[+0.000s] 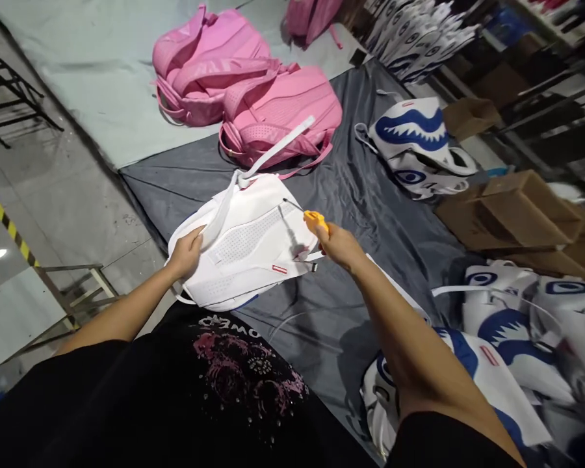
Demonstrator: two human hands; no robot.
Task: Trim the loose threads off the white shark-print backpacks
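Observation:
A white backpack lies back side up on the dark cloth in front of me, with its perforated back panel and straps showing. My left hand is closed on the shoulder strap of the white backpack, at its left side. In my right hand, the fingers are wrapped round an orange-handled tool with a thin dark shaft. The shaft points left over the back panel, and a shadow falls below it; whether the tip touches the fabric I cannot tell. One loose white strap stretches up towards the pink backpacks.
Beyond the white backpack lie two pink backpacks, with another pink bag behind. White and blue shark-face bags lie on the right, with more near my right arm. Cardboard boxes line the right edge.

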